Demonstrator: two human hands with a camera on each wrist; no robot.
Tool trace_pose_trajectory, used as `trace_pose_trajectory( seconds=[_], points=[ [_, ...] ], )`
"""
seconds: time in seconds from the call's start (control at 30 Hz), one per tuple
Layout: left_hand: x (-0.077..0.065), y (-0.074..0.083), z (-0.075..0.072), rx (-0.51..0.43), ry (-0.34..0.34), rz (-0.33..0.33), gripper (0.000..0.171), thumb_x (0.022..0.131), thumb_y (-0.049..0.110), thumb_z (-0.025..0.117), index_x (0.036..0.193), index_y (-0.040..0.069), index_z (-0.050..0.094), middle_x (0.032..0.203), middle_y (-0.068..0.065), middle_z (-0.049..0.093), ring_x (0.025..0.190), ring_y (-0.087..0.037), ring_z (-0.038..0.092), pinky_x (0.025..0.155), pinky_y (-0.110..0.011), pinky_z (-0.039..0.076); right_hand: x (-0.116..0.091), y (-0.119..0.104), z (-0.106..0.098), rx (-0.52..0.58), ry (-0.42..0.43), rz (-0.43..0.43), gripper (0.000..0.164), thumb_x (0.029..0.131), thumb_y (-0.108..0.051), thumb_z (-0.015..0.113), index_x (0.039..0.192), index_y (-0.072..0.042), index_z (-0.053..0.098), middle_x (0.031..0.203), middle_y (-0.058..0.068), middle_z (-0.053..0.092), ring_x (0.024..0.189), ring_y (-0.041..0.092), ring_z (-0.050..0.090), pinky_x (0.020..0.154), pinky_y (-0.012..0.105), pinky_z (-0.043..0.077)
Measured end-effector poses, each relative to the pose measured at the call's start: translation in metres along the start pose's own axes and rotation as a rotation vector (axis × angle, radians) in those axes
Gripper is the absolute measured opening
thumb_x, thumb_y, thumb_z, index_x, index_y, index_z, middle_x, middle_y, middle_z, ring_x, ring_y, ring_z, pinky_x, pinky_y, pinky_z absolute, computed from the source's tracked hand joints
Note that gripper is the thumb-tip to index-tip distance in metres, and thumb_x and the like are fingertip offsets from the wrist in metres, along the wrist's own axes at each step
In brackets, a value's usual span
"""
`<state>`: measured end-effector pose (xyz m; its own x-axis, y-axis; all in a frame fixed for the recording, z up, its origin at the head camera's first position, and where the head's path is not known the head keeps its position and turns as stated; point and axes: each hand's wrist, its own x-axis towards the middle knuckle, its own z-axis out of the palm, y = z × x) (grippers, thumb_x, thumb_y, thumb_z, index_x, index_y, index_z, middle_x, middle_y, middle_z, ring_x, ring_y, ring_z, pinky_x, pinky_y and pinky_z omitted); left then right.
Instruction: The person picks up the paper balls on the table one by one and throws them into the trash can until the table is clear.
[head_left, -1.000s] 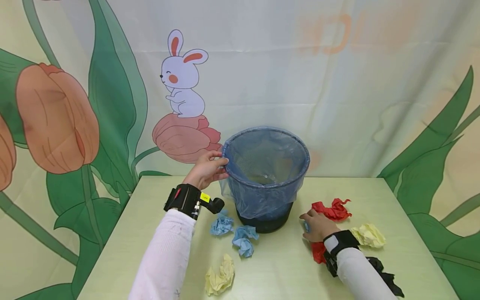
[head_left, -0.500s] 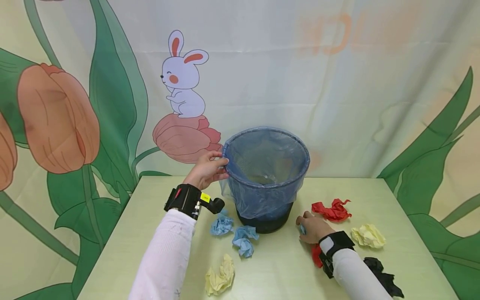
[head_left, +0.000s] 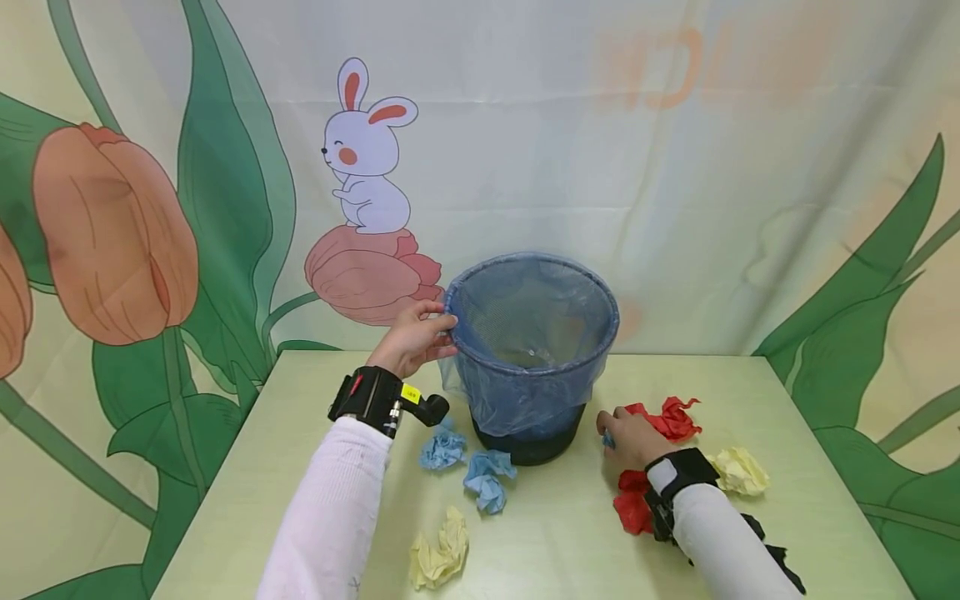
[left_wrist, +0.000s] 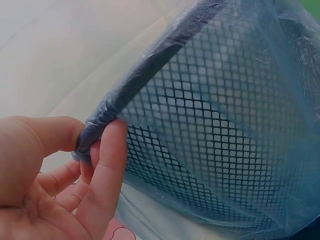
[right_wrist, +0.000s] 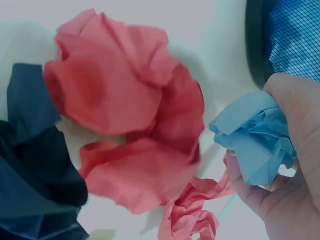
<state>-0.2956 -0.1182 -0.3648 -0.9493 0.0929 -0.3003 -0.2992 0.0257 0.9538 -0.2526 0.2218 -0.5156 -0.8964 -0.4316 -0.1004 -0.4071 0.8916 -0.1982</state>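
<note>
A black mesh waste bin (head_left: 528,452), lined with a thin blue plastic bag (head_left: 525,400), stands upright toward the back of the table. My left hand (head_left: 412,340) pinches its lined rim on the left side, thumb outside and fingertips inside in the left wrist view. To the right of the bin, my right hand (head_left: 636,440) holds a crumpled blue paper ball (right_wrist: 255,132) between thumb and fingers. Close to that hand lie a red crumpled paper (right_wrist: 115,85) and a second red paper (head_left: 678,418), the latter partly hidden behind the hand.
Two blue crumpled papers (head_left: 487,482) lie left of the bin's base, with a yellow one (head_left: 439,550) nearer the front. Another yellow paper (head_left: 741,472) and a black one (head_left: 783,567), partly covered by the right sleeve, are at the right. A printed curtain (head_left: 525,167) hangs behind the table.
My right hand shifts a little left, then slightly away from the table's front, still holding the blue paper ball. More of the nearer red paper shows. My left hand stays on the rim.
</note>
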Motion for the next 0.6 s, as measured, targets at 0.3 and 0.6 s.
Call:
trace_pose_trajectory(
  seconds=[0.3, 0.6],
  points=[
    [-0.001, 0.000, 0.000, -0.008, -0.004, 0.004, 0.041, 0.093, 0.012, 0.053, 0.131, 0.009, 0.036, 0.118, -0.010, 0.042, 0.072, -0.017, 0.048, 0.069, -0.026, 0.056, 0.001, 0.003, -0.014, -0.042, 0.070, -0.003, 0.025, 0.076, -0.010, 0.067, 0.095, -0.008, 0.051, 0.084, 0.011, 0.049, 0.074, 0.029, 0.050, 0.066, 0.040, 0.046],
    [-0.001, 0.000, 0.000, -0.011, -0.004, 0.006, 0.040, 0.093, 0.012, 0.053, 0.130, 0.008, 0.036, 0.113, -0.009, 0.043, 0.072, -0.017, 0.047, 0.068, -0.026, 0.056, 0.005, 0.012, -0.039, -0.097, 0.136, -0.043, 0.022, 0.076, -0.011, 0.066, 0.090, -0.008, 0.049, 0.080, 0.009, 0.047, 0.073, 0.028, 0.048, 0.069, 0.041, 0.041]
  ],
)
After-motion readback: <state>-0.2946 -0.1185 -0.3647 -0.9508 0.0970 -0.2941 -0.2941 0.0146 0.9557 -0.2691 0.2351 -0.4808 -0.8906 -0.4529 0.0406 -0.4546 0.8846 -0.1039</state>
